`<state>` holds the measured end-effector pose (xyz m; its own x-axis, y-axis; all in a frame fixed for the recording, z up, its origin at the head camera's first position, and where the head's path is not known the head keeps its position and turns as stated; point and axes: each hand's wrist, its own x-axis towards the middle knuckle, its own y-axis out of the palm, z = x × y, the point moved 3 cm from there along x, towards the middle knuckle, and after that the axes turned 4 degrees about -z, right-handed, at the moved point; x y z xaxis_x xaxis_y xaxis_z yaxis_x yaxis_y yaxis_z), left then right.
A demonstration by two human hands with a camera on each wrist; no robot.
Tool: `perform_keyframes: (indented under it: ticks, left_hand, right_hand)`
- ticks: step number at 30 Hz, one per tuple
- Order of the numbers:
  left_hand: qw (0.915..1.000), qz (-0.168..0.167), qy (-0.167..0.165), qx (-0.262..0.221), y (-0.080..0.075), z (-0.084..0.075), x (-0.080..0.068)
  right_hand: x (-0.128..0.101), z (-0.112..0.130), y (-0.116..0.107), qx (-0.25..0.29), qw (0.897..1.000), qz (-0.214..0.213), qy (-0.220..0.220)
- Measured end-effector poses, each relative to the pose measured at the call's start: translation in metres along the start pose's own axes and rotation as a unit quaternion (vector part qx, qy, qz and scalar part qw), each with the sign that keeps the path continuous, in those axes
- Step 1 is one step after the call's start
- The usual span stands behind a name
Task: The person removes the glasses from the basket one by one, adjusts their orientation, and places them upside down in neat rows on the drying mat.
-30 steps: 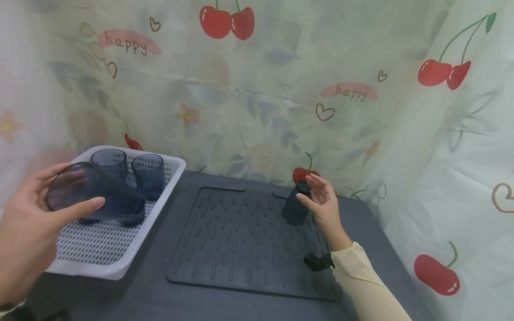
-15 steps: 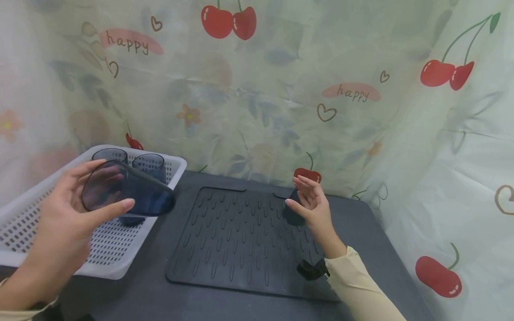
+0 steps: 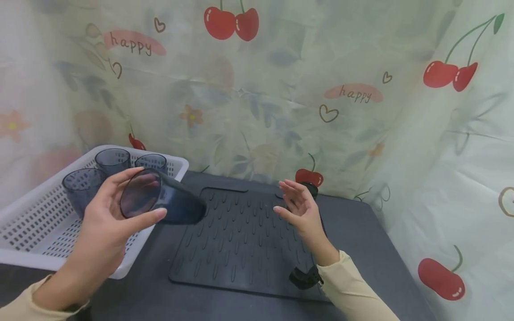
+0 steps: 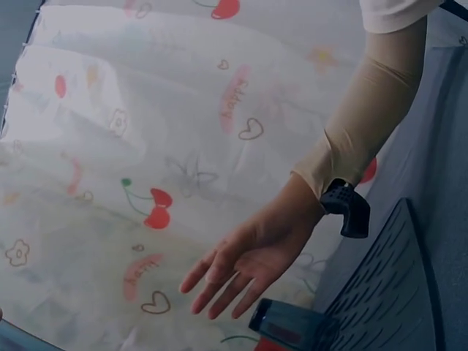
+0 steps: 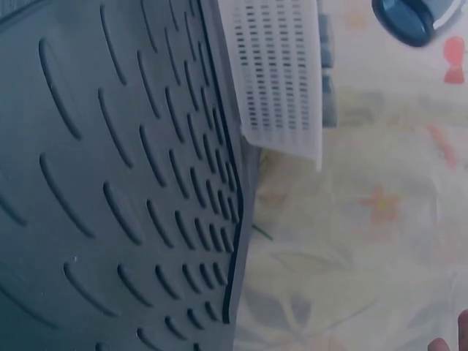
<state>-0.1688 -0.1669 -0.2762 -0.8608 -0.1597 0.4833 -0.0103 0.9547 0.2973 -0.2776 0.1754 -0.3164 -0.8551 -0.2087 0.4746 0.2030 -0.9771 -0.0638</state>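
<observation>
My left hand (image 3: 105, 225) grips a dark blue drinking glass (image 3: 180, 204), tilted on its side with its mouth facing left and its base to the right. It is raised between the basket and the drying mat. My right hand (image 3: 302, 215) is in the air over the mat's right side, fingers spread and holding nothing. Behind it, mostly hidden in the head view, a second glass (image 4: 292, 325) stands upside down on the black ridged drying mat (image 3: 237, 249). The held glass's base (image 5: 406, 20) also shows at the top of the right wrist view.
A white perforated basket (image 3: 30, 238) stands at the left, with three blue glasses upright in it, the nearest glass (image 3: 78, 187) partly behind my left hand. A dark grey tabletop (image 3: 132, 294) lies under everything. A printed curtain (image 3: 257, 89) encloses the back and sides.
My left hand has carried the glass rightward from over the basket to the mat's left edge. My right hand has drifted left, away from the glass on the mat, which it still mostly covers.
</observation>
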Motion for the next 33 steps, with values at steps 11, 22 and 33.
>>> perform_keyframes:
  ticks: [11,22,33]
  left_hand:
    - [0.9998,0.008,-0.017,-0.003,0.02,0.009,-0.002]
    - [0.9977,0.019,-0.062,0.021,0.041,0.017,-0.003]
    - [0.9952,0.03,-0.082,0.044,0.059,0.025,-0.009]
  right_hand:
    - [-0.008,0.003,0.018,0.025,0.999,0.039,-0.017]
    - [-0.019,0.007,0.039,0.041,0.993,0.109,-0.029]
    - [-0.029,0.005,0.056,0.055,0.987,0.152,0.009]
